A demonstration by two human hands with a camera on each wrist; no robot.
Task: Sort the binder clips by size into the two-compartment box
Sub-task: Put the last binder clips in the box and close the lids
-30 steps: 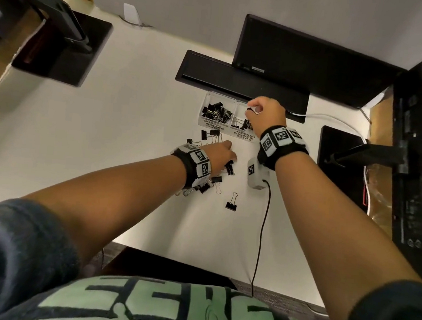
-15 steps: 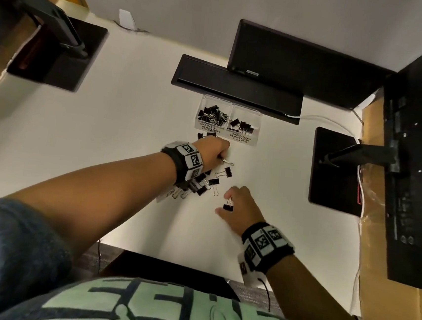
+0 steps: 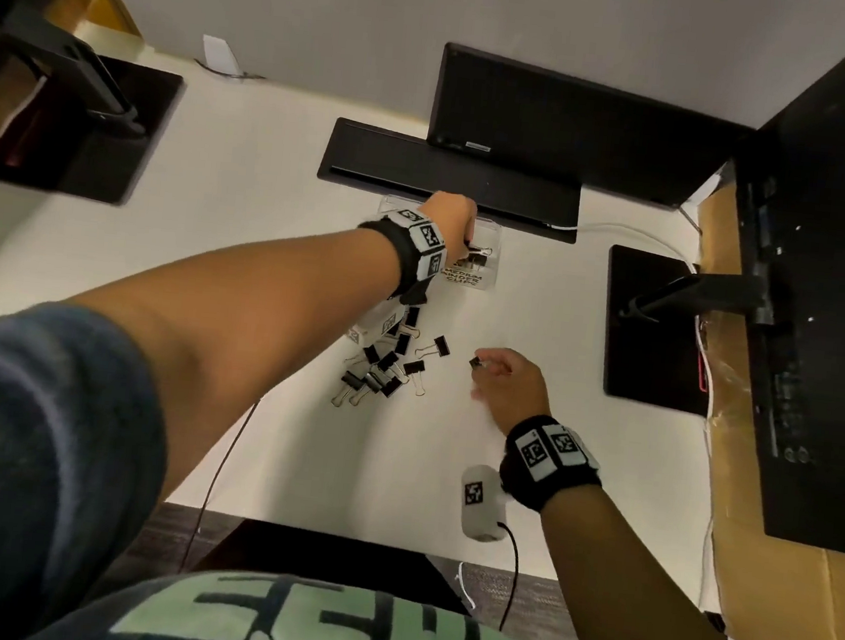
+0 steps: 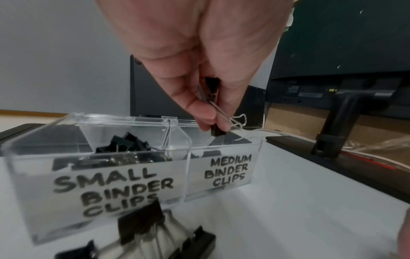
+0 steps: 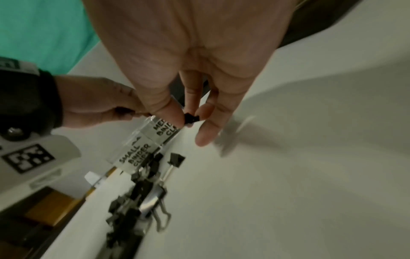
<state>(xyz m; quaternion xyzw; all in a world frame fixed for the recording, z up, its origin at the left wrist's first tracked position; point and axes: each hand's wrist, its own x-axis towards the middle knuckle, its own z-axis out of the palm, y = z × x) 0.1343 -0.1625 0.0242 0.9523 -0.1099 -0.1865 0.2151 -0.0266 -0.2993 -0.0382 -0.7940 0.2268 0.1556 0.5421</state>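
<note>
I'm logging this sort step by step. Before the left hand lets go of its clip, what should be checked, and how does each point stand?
1. Left hand pinches a binder clip: ok.
2. Clip is over the compartment labelled medium: ok.
3. Clip size matches that label: cannot tell.
4. Box open: ok.
5. Right hand clear of the box, pinching a small clip: ok.
6. Loose clips left on the desk: ok.

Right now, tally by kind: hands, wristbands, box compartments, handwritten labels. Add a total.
Hands: 2, left hand and right hand, each pinching a binder clip
Wristbands: 2, left wristband and right wristband
Compartments: 2, small compartment and medium compartment
Labels: 2, small label and medium label
Total: 8
</note>
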